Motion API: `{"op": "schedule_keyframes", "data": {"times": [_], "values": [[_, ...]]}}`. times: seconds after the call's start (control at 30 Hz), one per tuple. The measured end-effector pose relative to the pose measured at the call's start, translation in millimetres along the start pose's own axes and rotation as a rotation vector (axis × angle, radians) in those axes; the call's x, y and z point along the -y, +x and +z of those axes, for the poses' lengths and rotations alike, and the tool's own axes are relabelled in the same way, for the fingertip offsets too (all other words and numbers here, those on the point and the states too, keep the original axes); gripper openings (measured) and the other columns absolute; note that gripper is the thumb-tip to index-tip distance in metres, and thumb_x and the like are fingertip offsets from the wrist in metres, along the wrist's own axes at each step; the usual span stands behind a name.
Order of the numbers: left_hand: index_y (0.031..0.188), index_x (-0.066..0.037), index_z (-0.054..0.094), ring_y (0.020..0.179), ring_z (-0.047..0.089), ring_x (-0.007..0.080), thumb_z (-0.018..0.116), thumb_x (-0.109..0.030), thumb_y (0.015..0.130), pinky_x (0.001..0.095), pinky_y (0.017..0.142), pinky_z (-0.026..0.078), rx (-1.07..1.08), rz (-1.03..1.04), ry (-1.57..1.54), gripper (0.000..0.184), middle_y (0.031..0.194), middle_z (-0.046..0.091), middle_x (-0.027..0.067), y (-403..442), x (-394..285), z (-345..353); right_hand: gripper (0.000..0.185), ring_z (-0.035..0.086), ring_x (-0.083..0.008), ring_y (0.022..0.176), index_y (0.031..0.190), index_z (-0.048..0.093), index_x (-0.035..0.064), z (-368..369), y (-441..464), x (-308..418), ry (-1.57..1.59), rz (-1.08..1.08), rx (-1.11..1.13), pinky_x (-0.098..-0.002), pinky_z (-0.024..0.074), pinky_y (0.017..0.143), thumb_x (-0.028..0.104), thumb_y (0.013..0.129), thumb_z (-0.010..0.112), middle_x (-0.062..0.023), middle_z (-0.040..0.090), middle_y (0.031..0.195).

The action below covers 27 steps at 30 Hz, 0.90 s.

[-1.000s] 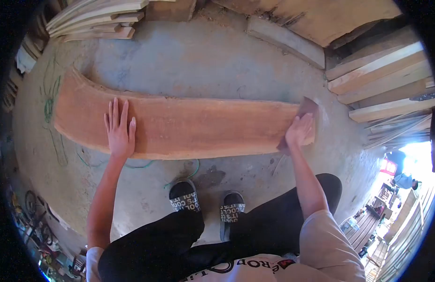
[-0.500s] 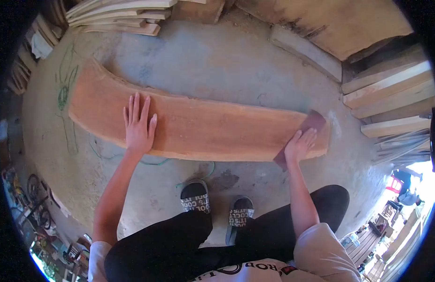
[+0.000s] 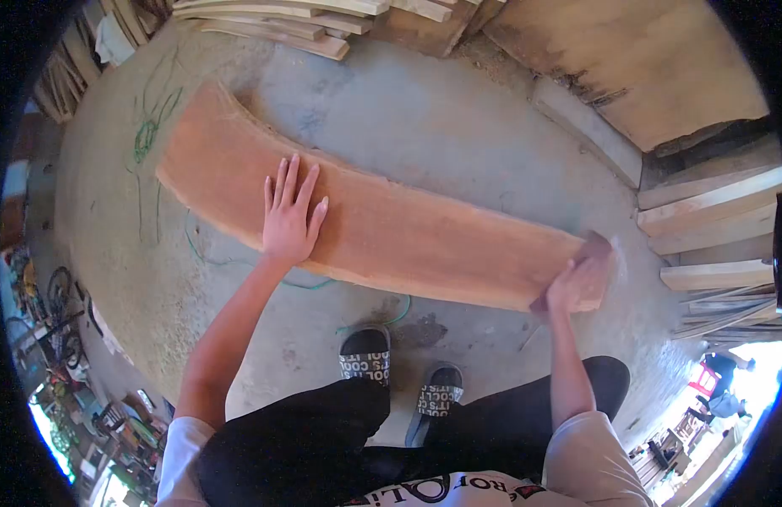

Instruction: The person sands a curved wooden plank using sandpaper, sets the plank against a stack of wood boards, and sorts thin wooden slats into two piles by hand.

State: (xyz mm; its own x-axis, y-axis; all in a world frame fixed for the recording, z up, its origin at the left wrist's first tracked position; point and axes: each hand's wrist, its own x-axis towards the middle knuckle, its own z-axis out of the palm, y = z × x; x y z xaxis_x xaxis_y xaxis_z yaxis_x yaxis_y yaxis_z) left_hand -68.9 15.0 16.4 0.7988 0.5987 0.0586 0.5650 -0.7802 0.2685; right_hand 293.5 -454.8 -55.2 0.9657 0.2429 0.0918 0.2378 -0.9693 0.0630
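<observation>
A long curved reddish wooden slab [image 3: 425, 237] lies on the concrete floor. My left hand [image 3: 291, 215] rests flat on its left part, fingers spread, holding nothing. At the slab's right end, my right hand [image 3: 570, 286] presses on a dark brown sheet [image 3: 595, 251], which looks like sandpaper and is blurred by motion. Part of the sheet is hidden under the hand. The fingers of the right hand are smeared but lie over the sheet.
Green cord [image 3: 146, 139] lies on the floor at the left and below the slab. Boards [image 3: 281, 25] are stacked at the top, more planks [image 3: 712, 211] at the right. My sandalled feet [image 3: 365, 359] are near the slab. Another person [image 3: 724, 397] is far right.
The view has turned, so the slab now slants down to the right. My right hand and the sheet have shifted along the slab's right end. My left hand stays on the slab.
</observation>
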Motion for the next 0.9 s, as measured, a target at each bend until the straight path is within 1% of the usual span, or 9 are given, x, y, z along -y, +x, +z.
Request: {"op": "schedule_keyframes", "data": {"times": [0.1, 0.2, 0.43, 0.63, 0.7, 0.77, 0.8, 0.83, 0.9], "values": [[0.156, -0.012, 0.036, 0.153, 0.020, 0.0410, 0.047, -0.037, 0.104, 0.0596, 0.122, 0.015, -0.007, 0.004, -0.011, 0.059, 0.165, 0.023, 0.0199, -1, -1, 3, 0.069, 0.011, -0.0417, 0.155, 0.157, 0.023, -0.0059, -42, -32, 90, 0.138, -0.195, 0.046, -0.0546, 0.0062, 0.124, 0.038, 0.106, 0.038, -0.0258, 0.017, 0.166], [0.156, -0.012, 0.038, 0.152, 0.021, 0.0420, 0.047, -0.039, 0.104, 0.0605, 0.121, 0.016, -0.019, 0.012, -0.013, 0.059, 0.165, 0.024, 0.0206, 0, 2, 3, 0.067, 0.011, -0.0419, 0.155, 0.157, 0.024, -0.0045, -57, -46, 126, 0.232, -0.393, 0.050, -0.0552, 0.0063, 0.124, 0.035, 0.105, 0.039, -0.0249, 0.016, 0.166], [0.156, -0.013, 0.038, 0.152, 0.022, 0.0414, 0.048, -0.039, 0.104, 0.0595, 0.122, 0.016, -0.028, 0.013, -0.001, 0.059, 0.165, 0.025, 0.0200, 0, 1, 5, 0.064, 0.014, -0.0391, 0.155, 0.158, 0.026, 0.0000, -56, -43, 118, 0.294, -0.405, 0.048, -0.0530, 0.0076, 0.125, 0.033, 0.104, 0.039, -0.0199, 0.019, 0.167], [0.156, -0.013, 0.038, 0.152, 0.022, 0.0403, 0.048, -0.038, 0.104, 0.0596, 0.122, 0.016, -0.036, 0.005, 0.002, 0.059, 0.165, 0.025, 0.0188, -2, 1, 6, 0.064, 0.013, -0.0397, 0.155, 0.158, 0.027, -0.0012, -56, -48, 124, 0.285, -0.373, 0.048, -0.0556, 0.0063, 0.124, 0.034, 0.105, 0.039, -0.0212, 0.019, 0.167], [0.156, -0.013, 0.038, 0.152, 0.022, 0.0401, 0.048, -0.038, 0.104, 0.0596, 0.122, 0.016, -0.041, 0.007, 0.000, 0.058, 0.165, 0.025, 0.0186, -3, 2, 8, 0.068, 0.013, -0.0411, 0.155, 0.156, 0.029, -0.0046, -58, -71, 164, 0.200, -0.240, 0.023, -0.0577, 0.0065, 0.124, 0.035, 0.103, 0.043, -0.0233, 0.021, 0.166], [0.156, -0.014, 0.038, 0.152, 0.021, 0.0399, 0.047, -0.038, 0.104, 0.0597, 0.122, 0.016, -0.050, 0.021, 0.006, 0.058, 0.165, 0.025, 0.0184, -3, 2, 7, 0.071, 0.015, -0.0427, 0.154, 0.153, 0.032, -0.0073, -98, -106, 244, 0.218, -0.294, 0.195, -0.0586, 0.0077, 0.123, 0.036, 0.099, 0.049, -0.0255, 0.023, 0.164], [0.156, -0.014, 0.038, 0.152, 0.022, 0.0396, 0.046, -0.038, 0.104, 0.0596, 0.122, 0.016, -0.054, 0.024, 0.003, 0.058, 0.165, 0.026, 0.0184, -3, 3, 9, 0.073, 0.017, -0.0440, 0.153, 0.151, 0.035, -0.0067, -105, -126, 280, 0.153, -0.445, 0.233, -0.0589, 0.0097, 0.123, 0.038, 0.096, 0.054, -0.0270, 0.024, 0.163], [0.156, -0.015, 0.037, 0.152, 0.022, 0.0393, 0.046, -0.037, 0.105, 0.0595, 0.122, 0.016, -0.056, 0.026, 0.002, 0.057, 0.165, 0.026, 0.0184, -2, 4, 9, 0.073, 0.016, -0.0442, 0.153, 0.152, 0.036, -0.0060, -137, -134, 312, 0.293, -0.551, 0.444, -0.0589, 0.0102, 0.123, 0.038, 0.096, 0.053, -0.0289, 0.023, 0.163], [0.156, -0.015, 0.037, 0.152, 0.022, 0.0393, 0.045, -0.037, 0.105, 0.0594, 0.122, 0.016, -0.056, 0.025, 0.010, 0.056, 0.165, 0.026, 0.0183, -2, 5, 9, 0.073, 0.016, -0.0456, 0.153, 0.152, 0.035, -0.0059, -111, -175, 357, 0.400, -0.704, 0.249, -0.0598, 0.0115, 0.123, 0.037, 0.096, 0.053, -0.0292, 0.023, 0.162]]}}
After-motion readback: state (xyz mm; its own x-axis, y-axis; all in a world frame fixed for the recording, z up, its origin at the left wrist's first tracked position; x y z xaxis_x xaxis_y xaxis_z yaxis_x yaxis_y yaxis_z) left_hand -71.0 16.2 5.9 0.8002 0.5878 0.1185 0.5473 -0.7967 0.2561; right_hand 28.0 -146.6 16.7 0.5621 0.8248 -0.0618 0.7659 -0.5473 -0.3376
